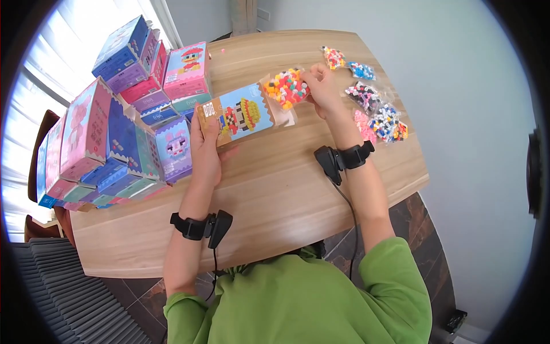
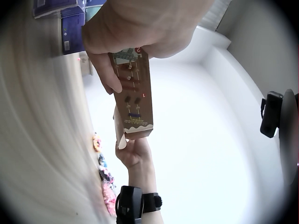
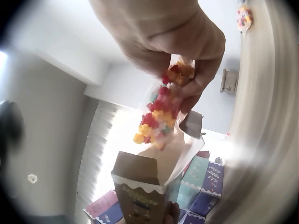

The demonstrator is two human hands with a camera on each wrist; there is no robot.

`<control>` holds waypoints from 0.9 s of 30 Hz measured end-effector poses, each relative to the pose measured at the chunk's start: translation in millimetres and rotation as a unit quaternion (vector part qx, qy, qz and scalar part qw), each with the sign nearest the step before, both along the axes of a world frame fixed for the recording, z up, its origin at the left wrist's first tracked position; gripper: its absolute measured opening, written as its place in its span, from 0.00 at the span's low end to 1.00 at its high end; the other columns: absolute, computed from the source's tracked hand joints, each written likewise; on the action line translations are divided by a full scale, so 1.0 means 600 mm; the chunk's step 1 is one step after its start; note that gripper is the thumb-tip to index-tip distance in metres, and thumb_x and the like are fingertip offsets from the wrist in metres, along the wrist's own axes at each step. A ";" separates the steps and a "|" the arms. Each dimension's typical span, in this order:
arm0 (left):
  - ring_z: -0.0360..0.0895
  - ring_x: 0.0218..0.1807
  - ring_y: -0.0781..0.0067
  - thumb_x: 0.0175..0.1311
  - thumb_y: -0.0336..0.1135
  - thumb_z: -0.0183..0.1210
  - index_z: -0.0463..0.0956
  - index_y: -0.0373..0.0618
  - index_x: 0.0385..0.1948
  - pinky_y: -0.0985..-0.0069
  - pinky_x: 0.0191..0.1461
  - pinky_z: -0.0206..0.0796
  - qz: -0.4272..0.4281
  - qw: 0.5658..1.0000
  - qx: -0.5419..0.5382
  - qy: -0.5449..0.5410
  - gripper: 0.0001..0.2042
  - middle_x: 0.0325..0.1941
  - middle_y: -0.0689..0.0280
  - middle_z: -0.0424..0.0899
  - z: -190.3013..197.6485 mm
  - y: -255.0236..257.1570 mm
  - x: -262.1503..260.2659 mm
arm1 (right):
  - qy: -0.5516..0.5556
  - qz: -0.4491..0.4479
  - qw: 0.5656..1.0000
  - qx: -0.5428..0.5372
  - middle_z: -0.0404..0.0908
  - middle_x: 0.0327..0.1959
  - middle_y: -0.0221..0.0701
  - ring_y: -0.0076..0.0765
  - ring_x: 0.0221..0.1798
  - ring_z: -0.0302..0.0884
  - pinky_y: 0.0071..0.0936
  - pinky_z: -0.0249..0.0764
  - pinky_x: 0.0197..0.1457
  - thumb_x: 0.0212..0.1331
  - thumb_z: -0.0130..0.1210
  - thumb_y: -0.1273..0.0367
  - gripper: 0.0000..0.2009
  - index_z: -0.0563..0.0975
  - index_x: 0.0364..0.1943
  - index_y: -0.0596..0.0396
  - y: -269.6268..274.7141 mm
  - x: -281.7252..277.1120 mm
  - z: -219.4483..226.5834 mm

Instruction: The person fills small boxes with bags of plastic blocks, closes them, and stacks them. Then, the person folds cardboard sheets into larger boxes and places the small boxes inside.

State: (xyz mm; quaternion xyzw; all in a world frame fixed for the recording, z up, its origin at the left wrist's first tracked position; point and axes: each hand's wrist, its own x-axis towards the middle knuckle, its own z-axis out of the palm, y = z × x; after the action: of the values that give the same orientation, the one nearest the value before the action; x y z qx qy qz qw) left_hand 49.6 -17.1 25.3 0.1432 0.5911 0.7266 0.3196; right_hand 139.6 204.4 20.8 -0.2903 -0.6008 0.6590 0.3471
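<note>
My left hand [image 1: 204, 143] grips the closed end of a small box [image 1: 243, 114] with a blue front and brown sides, held tilted above the table. The box's far end is open, its flaps spread. At that opening my right hand [image 1: 325, 92] pinches a clear bag of red, yellow and orange pieces [image 1: 286, 89]. In the right wrist view the bag [image 3: 161, 112] hangs from the fingers just over the box's mouth [image 3: 163, 158]; whether its lower end is inside, I cannot tell.
Stacked pink, blue and purple boxes [image 1: 134, 149] fill the table's left side. Several bags of small coloured pieces [image 1: 366, 97] lie at the right edge of the wooden table [image 1: 275, 206]. A black device [image 1: 329, 163] is strapped to each wrist, with a cable.
</note>
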 end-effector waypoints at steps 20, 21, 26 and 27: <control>0.76 0.39 0.75 0.64 0.45 0.44 0.59 0.55 0.54 0.79 0.27 0.74 0.011 0.996 0.062 -0.066 0.18 0.43 0.69 0.74 -0.015 0.000 -0.011 | -0.043 0.212 0.911 0.352 0.62 0.55 0.49 0.41 0.55 0.64 0.32 0.64 0.55 0.55 0.53 0.62 0.25 0.63 0.55 0.59 -0.079 0.013 0.024; 0.76 0.40 0.75 0.64 0.45 0.44 0.58 0.55 0.55 0.79 0.27 0.74 0.021 0.999 0.039 -0.029 0.18 0.44 0.69 0.73 -0.014 0.001 -0.007 | -0.049 0.199 0.920 0.334 0.62 0.55 0.49 0.40 0.53 0.66 0.31 0.65 0.53 0.57 0.51 0.64 0.24 0.62 0.56 0.59 -0.089 0.009 0.021; 0.74 0.45 0.74 0.64 0.46 0.45 0.51 0.56 0.60 0.76 0.30 0.74 0.034 0.998 0.038 0.022 0.23 0.50 0.67 0.70 -0.011 0.007 0.007 | 0.006 0.089 0.970 0.225 0.66 0.52 0.45 0.34 0.39 0.75 0.25 0.71 0.41 0.62 0.40 0.70 0.15 0.63 0.53 0.56 -0.144 0.002 0.032; 0.74 0.45 0.73 0.64 0.46 0.45 0.50 0.57 0.60 0.76 0.31 0.74 0.036 0.998 0.036 0.034 0.24 0.51 0.67 0.69 -0.008 0.006 0.009 | 0.054 0.084 0.965 0.241 0.67 0.50 0.42 0.31 0.36 0.74 0.24 0.71 0.38 0.62 0.39 0.71 0.15 0.63 0.53 0.56 -0.142 -0.009 0.022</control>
State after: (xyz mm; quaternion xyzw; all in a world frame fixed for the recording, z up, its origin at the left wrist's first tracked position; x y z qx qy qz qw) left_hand 54.8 -13.3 20.2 0.1579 0.5799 0.7532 0.2672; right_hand 134.4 119.3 33.9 -0.1102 -0.7449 0.5360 0.3818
